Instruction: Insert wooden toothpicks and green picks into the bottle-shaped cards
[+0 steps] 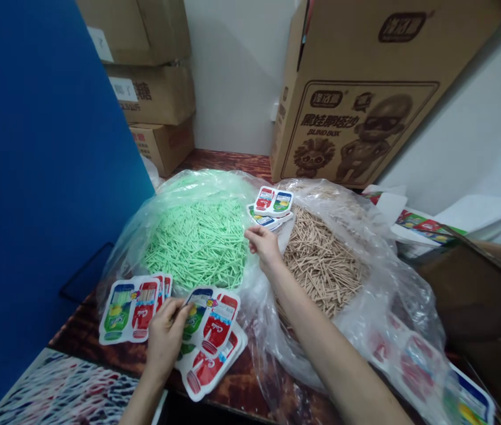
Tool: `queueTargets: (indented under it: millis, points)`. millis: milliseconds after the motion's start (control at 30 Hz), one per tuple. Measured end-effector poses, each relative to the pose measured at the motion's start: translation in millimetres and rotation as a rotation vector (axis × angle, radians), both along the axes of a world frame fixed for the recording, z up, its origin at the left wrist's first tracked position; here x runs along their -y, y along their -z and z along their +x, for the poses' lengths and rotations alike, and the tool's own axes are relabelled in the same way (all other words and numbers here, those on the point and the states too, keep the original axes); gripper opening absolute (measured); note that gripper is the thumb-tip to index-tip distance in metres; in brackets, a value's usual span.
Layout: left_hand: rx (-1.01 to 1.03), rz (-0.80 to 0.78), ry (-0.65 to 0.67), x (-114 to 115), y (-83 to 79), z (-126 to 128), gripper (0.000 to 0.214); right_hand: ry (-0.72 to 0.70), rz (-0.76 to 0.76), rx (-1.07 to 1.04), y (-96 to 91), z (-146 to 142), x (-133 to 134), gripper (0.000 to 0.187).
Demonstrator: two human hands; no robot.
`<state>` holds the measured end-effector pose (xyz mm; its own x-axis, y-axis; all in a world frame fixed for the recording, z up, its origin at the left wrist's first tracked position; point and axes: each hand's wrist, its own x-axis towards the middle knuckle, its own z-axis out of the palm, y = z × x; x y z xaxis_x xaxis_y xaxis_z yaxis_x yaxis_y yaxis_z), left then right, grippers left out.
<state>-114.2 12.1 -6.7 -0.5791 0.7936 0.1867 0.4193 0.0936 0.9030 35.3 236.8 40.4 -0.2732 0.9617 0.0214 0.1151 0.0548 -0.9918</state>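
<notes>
My left hand pinches the left edge of a bottle-print twin packet, one half green and blue, the other red with "Cola" on it. Beneath it lies a stack of similar packets. To the left rests another packet with green and brown sticks showing in its windows. My right hand is closed, fingertips together, just below a small pile of packets; whatever it holds is too small to make out. On either side of it are light-green sticks and brown sticks in clear plastic bags.
A tall blue panel bounds the left side. Cardboard boxes are stacked behind it, and a large printed carton stands at the back right. Printed sheets and a dark box lie right. A patterned white surface shows lower left.
</notes>
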Motion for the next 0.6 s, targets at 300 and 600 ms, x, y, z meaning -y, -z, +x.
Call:
queueTargets:
  millis: [300, 600]
  points:
    - [0.848, -0.127, -0.001, -6, -0.7, 4, 0.038, -0.103, -0.646, -0.737, -14.0, 53, 47, 0.029]
    - [1.028, -0.224, -0.135, -18, -21.1, 2, 0.031, -0.188, -0.560, -0.259, 3.7, 157, 173, 0.024]
